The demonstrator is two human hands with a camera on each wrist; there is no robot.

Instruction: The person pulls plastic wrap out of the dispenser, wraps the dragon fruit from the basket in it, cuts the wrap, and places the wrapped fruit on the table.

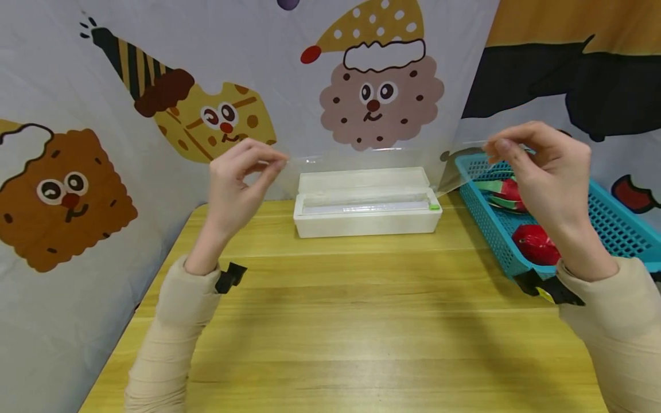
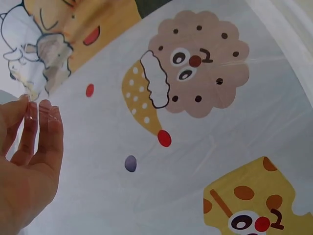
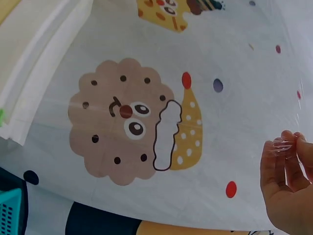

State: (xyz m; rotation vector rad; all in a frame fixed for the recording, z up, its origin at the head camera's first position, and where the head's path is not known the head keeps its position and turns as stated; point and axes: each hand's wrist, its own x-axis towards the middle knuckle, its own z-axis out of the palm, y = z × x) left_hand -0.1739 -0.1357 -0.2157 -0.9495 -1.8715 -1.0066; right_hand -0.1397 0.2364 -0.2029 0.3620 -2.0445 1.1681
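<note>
Printed cloth [image 1: 310,69] with cookie faces hangs behind and left of everything. Wooden table [image 1: 361,321] below it. Teal basket [image 1: 496,235] at the table's right edge, red pieces [image 1: 534,244] and a watermelon slice [image 1: 498,189] lying inside. White box [image 1: 366,221] at the back centre, lid open, roll [image 1: 361,201] lying in it. Clear film [image 1: 382,166] rises from the box, stretched between both hands above the table, top edge about level with the fingertips; hard to see, mostly glare lines. Left hand [image 1: 237,183] raised, thumb and forefinger pinching the film's left corner; left wrist view shows the film bunched at the fingertips [image 2: 46,110]. Right hand [image 1: 542,166] raised over the basket, fingers pinching the film's right corner, film visible at the fingertips [image 3: 286,144] in the right wrist view. Beige sleeves on both arms, black strap at each wrist.
</note>
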